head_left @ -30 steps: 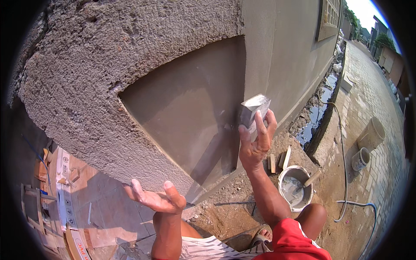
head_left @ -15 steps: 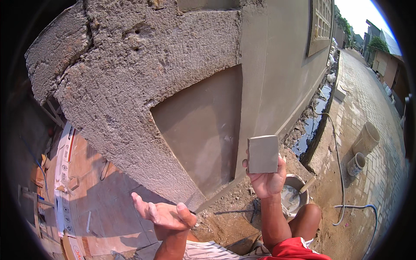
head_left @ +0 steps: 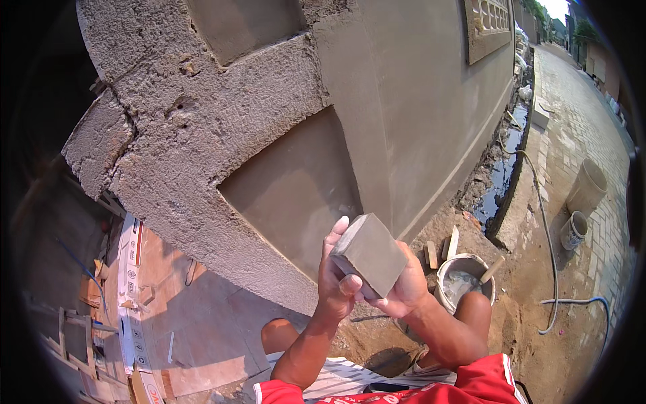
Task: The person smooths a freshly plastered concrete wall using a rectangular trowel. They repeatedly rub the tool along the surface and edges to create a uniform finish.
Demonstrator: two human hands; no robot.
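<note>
A grey, square-faced block (head_left: 374,254) sits between my two hands in front of the wall corner. My left hand (head_left: 336,277) grips its left side, fingers up along the edge and thumb at the lower front. My right hand (head_left: 409,286) supports it from the lower right, its fingers partly hidden behind the block. The block is tilted, with its broad face toward me and one thick side showing. Beyond it are a rough plastered wall face (head_left: 202,145) and a smooth recessed panel (head_left: 296,185).
At the right, a bucket (head_left: 441,296) holds grey mix and a wooden-handled tool (head_left: 492,269). Two pails (head_left: 587,185) stand farther right near a hose (head_left: 548,236). A water-filled ditch (head_left: 501,178) runs along the wall. Tiled floor (head_left: 195,316) and long cartons (head_left: 131,289) lie at left.
My left hand, which was free with palm up, has come right and taken hold of the block. The block has moved left and turned, and the view has shifted.
</note>
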